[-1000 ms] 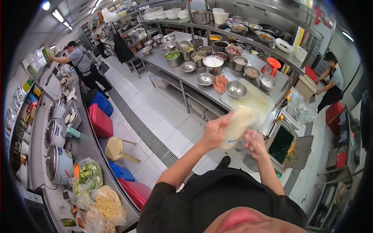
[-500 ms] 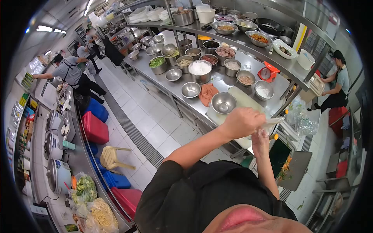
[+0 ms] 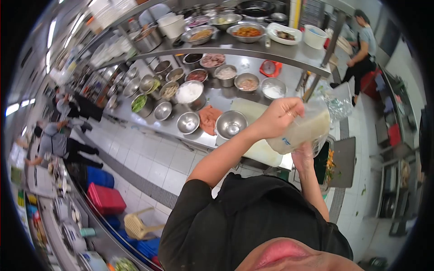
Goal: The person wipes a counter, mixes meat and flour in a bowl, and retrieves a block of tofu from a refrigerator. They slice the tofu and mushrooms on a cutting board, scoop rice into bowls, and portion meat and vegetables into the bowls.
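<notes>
A clear plastic bag (image 3: 309,128) with something pale in it and a small blue print hangs in front of me. My left hand (image 3: 284,116) is closed in a pinch at the bag's upper left edge. From below, my right hand (image 3: 303,156) grips the bag's lower side, its fingertips partly hidden by the plastic. Under and behind the left forearm lies a pale cutting board (image 3: 262,153). Beside the board stand an empty steel bowl (image 3: 231,124), an orange cloth (image 3: 209,119) and another steel bowl (image 3: 188,123).
Several steel bowls and pots of ingredients, including a pot of white powder (image 3: 190,92), cover the steel table. A red scale (image 3: 270,68) sits behind them. Overhead runs a loaded shelf (image 3: 289,56). At right are a dark green bin (image 3: 322,158) and a co-worker (image 3: 364,43).
The bag, narrow and bunched before, now faces me spread wide. My left hand has lifted slightly, and the two hands are farther apart. The whole view has turned to the right.
</notes>
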`<state>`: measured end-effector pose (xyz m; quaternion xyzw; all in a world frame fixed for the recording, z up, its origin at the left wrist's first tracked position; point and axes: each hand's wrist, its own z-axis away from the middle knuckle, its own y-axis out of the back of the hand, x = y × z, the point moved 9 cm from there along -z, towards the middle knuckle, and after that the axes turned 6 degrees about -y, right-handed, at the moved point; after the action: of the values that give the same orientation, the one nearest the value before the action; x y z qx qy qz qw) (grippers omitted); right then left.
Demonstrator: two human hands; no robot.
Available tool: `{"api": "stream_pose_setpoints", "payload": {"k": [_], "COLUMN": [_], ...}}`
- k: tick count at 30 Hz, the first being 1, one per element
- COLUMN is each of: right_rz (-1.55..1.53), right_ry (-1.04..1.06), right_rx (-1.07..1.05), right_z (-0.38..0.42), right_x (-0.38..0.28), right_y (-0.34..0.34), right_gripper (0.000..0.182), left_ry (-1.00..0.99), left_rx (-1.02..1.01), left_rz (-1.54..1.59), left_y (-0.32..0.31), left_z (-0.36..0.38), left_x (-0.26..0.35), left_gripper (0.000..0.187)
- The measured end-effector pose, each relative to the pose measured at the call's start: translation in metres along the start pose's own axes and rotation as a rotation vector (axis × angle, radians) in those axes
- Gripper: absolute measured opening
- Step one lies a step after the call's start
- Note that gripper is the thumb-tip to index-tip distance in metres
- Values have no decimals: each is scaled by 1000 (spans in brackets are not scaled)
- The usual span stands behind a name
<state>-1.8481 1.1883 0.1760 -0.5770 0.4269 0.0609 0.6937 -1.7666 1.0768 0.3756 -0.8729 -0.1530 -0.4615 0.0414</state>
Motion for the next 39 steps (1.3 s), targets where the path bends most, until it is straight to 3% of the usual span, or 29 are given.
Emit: {"api": "stream_pose_setpoints", "payload": {"k": [2,4,7,9,11,14,18,20,21,23,25,29,31,34,39], "right_rz": [-15,-31,-22,-80,-136,-132,-65,-73,-64,-74,-83,-171,-140,-109,-65], "right_ry": [31,62,131,93,48,87,127,172,144,155,185,266,332,427,566], "right_rx": [104,195,37,95,139,171,226,278,289,366,332,364,568,825,1078], "right_z": [5,6,9,10,11,8,6,10,12,24,39,92,139,225,364], "right_x": [-4,-6,-12,-5,5,17,26,22,23,20,14,-5,-22,-36,-52], "right_y": [21,46,22,28,35,50,73,85,89,103,114,155,174,218,266], "right_gripper": [73,75,67,65,63,57,51,50,47,45,39,40,42,43,44], "left_ry": [-71,41,18,-16,-484,-478,-432,-87,-27,6,-118,109,181,295,574], "left_rx": [1,-26,-4,18,-195,-158,-105,-42,-57,-74,-44,-70,9,38,120], "left_rz": [31,144,189,161,-738,-717,-522,-136,-43,-49,-124,15,113,116,53], "left_y": [-5,-9,-13,-12,-34,-39,-49,-45,-49,-53,-59,-71,-84,-101,-164], "left_z": [-11,-19,-27,-29,-23,-26,-33,-42,-45,-51,-60,-75,-77,-75,-44], "left_x": [-2,-6,-17,-21,11,11,6,-23,-31,-31,-26,-65,-95,-187,-345], "left_gripper": [29,27,24,18,3,16,7,11,22,22,22,20,17,15,16]}}
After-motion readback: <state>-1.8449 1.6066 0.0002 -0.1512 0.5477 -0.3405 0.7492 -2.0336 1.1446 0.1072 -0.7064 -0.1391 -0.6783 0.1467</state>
